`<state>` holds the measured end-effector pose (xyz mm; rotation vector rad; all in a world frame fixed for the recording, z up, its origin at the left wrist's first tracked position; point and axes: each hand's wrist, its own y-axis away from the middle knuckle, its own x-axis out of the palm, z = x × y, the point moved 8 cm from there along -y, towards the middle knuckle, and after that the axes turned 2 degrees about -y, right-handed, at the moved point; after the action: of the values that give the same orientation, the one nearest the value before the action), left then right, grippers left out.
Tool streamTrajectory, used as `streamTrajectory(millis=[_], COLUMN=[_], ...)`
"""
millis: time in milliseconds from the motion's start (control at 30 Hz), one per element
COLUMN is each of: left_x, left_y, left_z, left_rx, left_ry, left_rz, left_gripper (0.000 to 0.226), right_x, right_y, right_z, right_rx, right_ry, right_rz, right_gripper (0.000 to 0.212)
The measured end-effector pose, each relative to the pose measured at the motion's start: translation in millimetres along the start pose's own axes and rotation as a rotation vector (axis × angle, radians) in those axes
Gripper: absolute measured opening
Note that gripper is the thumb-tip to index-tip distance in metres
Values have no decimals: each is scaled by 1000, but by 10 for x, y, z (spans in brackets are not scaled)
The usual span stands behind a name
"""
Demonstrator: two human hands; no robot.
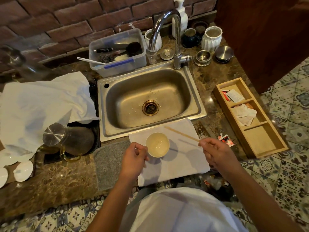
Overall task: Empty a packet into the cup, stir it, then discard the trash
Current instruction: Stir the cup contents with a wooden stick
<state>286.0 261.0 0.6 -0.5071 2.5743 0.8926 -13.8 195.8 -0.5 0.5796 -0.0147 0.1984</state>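
A: Report from the head view, nearest first.

B: I see the left hand (pixel 133 158) curled against the near-left side of the cup (pixel 157 144), fingers on its wall, gripping it. The cup stands upright on a white cloth (pixel 180 163) on the bench (pixel 55 183), pale liquid inside.

A: And the other?

B: The right hand (pixel 215 153) pinches the near end of a wooden stir stick (pixel 181 134). The stick slants away to the left beyond that hand, above the cloth and clear of the cup.

A: The packet?

B: A torn red-and-white packet (pixel 225 140) lies on the bench just beyond and right of the right hand. Further right stands a wooden tray (pixel 260 144) with more sachets in its two far compartments.

A: Beyond the hands?

B: A grey mat (pixel 108 163) lies left of the left hand. The steel sink (pixel 150 101) lies past the cup, with the tap (pixel 168 36) behind it.
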Motion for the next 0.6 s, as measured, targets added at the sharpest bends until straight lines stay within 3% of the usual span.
streamTrajectory(millis=[233,600], left_x=[-15,-1], left_y=[-35,-35], left_z=[-1,-2], left_rx=[19,30], left_ry=[-40,-19], left_rz=[11,-2], left_gripper=[16,15], right_x=[-427,-735], right_y=[-64,-95], right_z=[-498,-900], right_rx=[136,267], right_ry=[-163,5], right_rz=[-184,-388], right_gripper=[27,19])
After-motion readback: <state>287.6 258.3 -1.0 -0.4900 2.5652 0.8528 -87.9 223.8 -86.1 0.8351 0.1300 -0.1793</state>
